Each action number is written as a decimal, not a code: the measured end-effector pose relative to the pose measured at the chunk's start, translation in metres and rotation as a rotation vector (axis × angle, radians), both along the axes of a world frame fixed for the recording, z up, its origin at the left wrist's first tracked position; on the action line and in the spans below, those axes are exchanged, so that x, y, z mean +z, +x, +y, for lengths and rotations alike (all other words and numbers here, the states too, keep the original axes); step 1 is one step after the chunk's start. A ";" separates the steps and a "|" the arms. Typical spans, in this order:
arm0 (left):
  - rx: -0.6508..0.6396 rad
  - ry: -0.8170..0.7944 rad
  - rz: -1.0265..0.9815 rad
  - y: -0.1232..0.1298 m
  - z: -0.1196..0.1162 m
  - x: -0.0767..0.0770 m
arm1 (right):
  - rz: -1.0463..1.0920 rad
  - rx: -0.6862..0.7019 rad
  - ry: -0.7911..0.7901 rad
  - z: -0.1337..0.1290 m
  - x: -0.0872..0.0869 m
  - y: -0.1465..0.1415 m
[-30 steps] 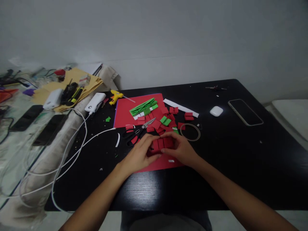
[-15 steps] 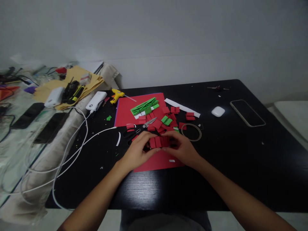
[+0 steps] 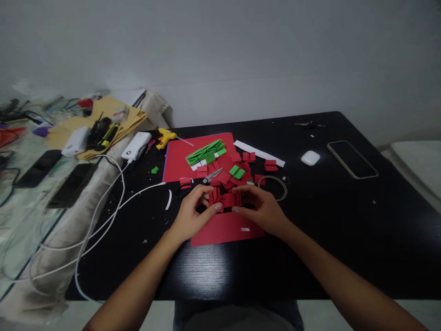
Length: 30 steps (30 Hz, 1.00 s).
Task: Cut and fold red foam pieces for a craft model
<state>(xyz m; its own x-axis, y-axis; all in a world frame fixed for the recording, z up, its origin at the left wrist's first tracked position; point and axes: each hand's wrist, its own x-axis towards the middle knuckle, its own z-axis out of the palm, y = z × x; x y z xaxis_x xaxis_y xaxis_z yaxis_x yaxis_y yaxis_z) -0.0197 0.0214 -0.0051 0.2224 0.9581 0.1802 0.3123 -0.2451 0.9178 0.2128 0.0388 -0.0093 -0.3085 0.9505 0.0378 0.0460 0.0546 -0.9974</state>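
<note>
Between my two hands is a folded red paper piece (image 3: 227, 199), raised over a red sheet (image 3: 220, 230) on the black table. My left hand (image 3: 195, 212) pinches its left end with thumb and fingers. At the right end, my right hand (image 3: 263, 209) grips it the same way. Just beyond my hands lie several small folded red papers and a green folded piece (image 3: 237, 172). Scissors (image 3: 211, 177) rest among them, their handles partly behind my left hand. A ring of tape (image 3: 284, 189) is beside my right hand.
Pleated green paper (image 3: 206, 153) lies on a farther red sheet (image 3: 175, 161), near a yellow glue gun (image 3: 166, 138). White cables (image 3: 120, 202) cross the left side. A white case (image 3: 310, 158) and a phone (image 3: 352, 159) are at right.
The red paper between my hands has spread, with its middle now showing flatter between folded ends. My hands have moved slightly apart, and the view has shifted a little.
</note>
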 end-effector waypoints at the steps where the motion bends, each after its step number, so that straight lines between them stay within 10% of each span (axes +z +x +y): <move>1: 0.000 -0.020 -0.027 0.001 0.000 0.000 | -0.018 0.001 0.030 -0.001 0.001 0.000; 30: 0.014 -0.255 -0.180 0.005 0.001 0.001 | -0.347 0.184 0.375 -0.003 0.002 0.005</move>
